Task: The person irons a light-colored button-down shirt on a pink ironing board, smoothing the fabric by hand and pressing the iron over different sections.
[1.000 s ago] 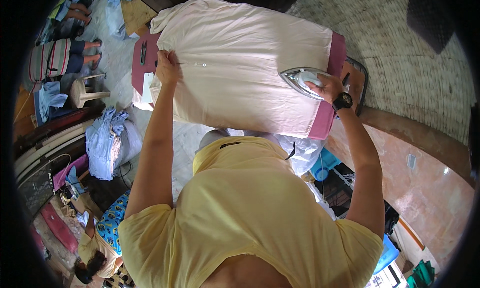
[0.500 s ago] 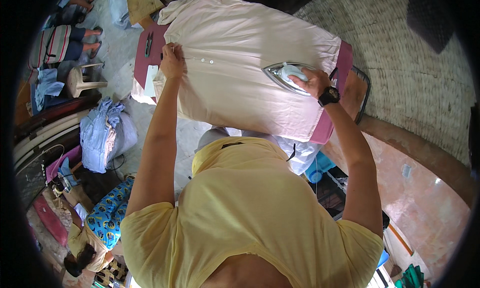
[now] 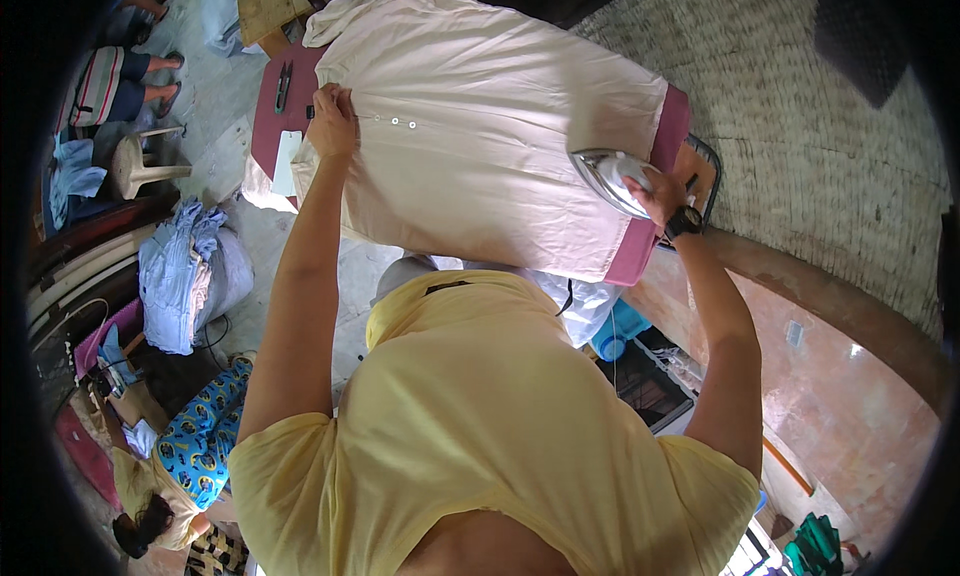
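Right hand [image 3: 655, 198]'s wrapped round the iron [image 3: 610, 174] — left hand [image 3: 332, 121]'s pinching the cream shirt [image 3: 480, 126] near its buttons [image 3: 412, 125]. Fingers curled on both.

1 L hand [image 3: 331, 121] & 1 R hand [image 3: 659, 196] are showing, w/ 1 iron [image 3: 603, 179], 1 pale garment [image 3: 480, 136], 3 wht. btns. [image 3: 395, 121], 1 blk. watch [image 3: 684, 222], 1 stool [image 3: 127, 166].

Left arm [image 3: 302, 276] is pointing almost straight ahead, left hand [image 3: 332, 123] kinda bunching its fingers. Right elbow [image 3: 737, 338] is sticking out a bit, right hand [image 3: 657, 198] gripping with curled fingers.
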### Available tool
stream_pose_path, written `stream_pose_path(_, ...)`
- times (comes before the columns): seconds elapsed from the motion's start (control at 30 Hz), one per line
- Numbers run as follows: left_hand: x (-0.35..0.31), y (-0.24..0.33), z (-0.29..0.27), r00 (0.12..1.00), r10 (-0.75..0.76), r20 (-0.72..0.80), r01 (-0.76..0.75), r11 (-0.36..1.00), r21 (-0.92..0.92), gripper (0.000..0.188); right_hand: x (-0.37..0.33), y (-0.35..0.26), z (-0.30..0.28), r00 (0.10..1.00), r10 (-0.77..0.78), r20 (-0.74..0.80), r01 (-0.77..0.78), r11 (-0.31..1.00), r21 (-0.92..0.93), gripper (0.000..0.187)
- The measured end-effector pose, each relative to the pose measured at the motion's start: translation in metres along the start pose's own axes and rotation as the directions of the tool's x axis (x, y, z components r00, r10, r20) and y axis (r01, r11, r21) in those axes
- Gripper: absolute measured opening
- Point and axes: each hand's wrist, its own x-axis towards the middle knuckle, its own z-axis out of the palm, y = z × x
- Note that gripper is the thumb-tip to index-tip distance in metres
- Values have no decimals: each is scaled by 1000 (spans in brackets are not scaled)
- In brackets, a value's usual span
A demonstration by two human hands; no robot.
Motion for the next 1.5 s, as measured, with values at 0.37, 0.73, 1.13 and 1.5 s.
stream_pose_path(0.37, 7, -3, -4, 1000, -6, 24, 6, 1000, 10, 22, 22, -53, 23, 958, -227, -175, 205, 969, -136, 43)
stream_pose_path(0.73, 6, 1, -3, 999, 36, -27, -37, 999, -27, 23, 43, -82, 40, 960, -168, -224, 144, 982, -121, 50)
stream_pose_path(1.13, 9, -3, 1, 999, -18, 40, 16, 999, 38, 26, 54, -97, 39, 972, -95, -214, 72, 991, -112, 55)
stream_pose_path(1.5, 9, -1, -2, 999, -28, 35, 27, 999, 32, 23, 58, -113, 41, 975, -116, -191, 93, 987, -129, 53)
